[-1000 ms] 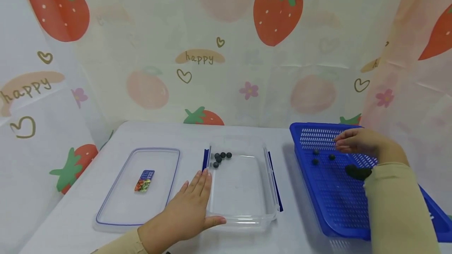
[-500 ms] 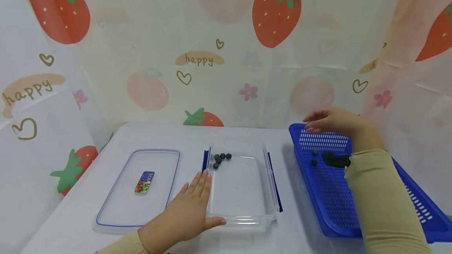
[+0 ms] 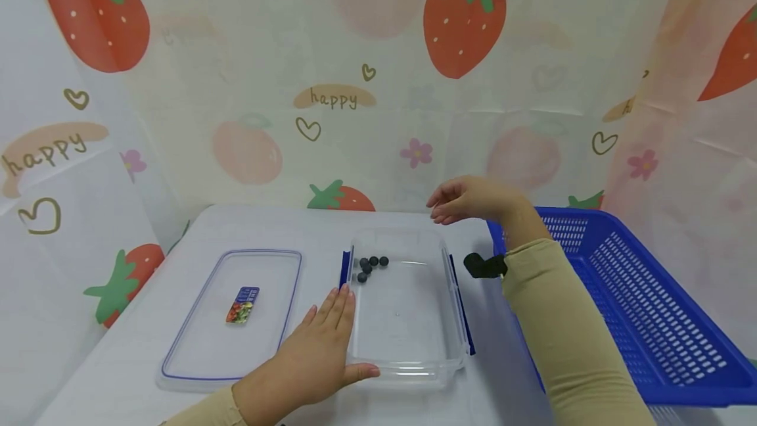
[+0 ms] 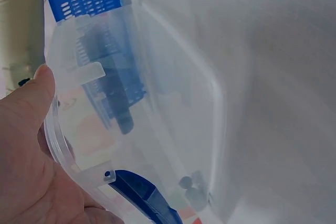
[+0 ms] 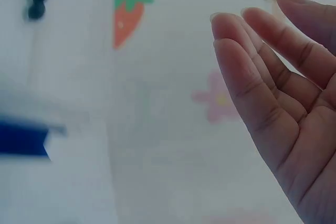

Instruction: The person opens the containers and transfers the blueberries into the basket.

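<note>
My left hand (image 3: 307, 360) lies with straight fingers along the left side of a clear plastic box (image 3: 396, 321), its thumb at the near edge. In the left wrist view, the thumb (image 4: 37, 95) is at the box rim. Several small dark round berries (image 3: 367, 269) sit in the box's far left corner. Beyond the box's far right corner, my right hand (image 3: 470, 201) is raised with loosely bent fingers. No item shows between those fingers (image 5: 257, 98) in the right wrist view.
A clear lid (image 3: 195, 340) with a blue seal and printed label lies left of the box. Blue clips (image 3: 462, 307) hang open at the box's sides. A blue perforated basket (image 3: 668, 321) stands to the right, its left part hidden by my right forearm.
My right hand has risen out of the basket and moved left toward the box, its forearm now crossing in front of the basket. The left hand and the berries in the box stay put.
</note>
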Motion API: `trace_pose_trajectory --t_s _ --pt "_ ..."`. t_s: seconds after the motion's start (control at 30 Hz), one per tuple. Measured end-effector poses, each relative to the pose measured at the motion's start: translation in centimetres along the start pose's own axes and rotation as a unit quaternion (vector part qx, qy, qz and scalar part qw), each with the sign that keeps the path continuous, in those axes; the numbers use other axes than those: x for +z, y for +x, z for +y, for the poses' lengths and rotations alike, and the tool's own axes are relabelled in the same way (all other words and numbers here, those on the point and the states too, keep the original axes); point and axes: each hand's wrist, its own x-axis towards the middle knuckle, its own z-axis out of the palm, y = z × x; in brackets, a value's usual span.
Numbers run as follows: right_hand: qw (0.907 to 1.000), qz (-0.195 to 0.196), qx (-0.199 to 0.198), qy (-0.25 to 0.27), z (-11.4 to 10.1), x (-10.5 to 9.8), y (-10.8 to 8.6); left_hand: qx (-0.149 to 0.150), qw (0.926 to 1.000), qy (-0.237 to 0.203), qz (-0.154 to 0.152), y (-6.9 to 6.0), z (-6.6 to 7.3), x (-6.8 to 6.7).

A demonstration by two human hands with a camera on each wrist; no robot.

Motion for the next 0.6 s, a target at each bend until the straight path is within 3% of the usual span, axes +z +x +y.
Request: trace_pose_trajectory --t_s 0.17,0.4,0.6 --pt "0.9994 -0.027 -0.001 0.024 -0.4 2.7 2.6 0.0 1.0 0.004 -0.004 0.2 -0.1 0.2" --pt "0.9976 -0.031 -0.012 0.061 -0.5 6.5 5.4 -0.005 0.9999 0.005 -0.01 0.1 -0.1 0.0" --pt "0.9948 -0.034 -0.007 0.096 -0.4 9.3 7.1 0.006 0.9997 0.021 0.006 0.0 -0.1 0.0"
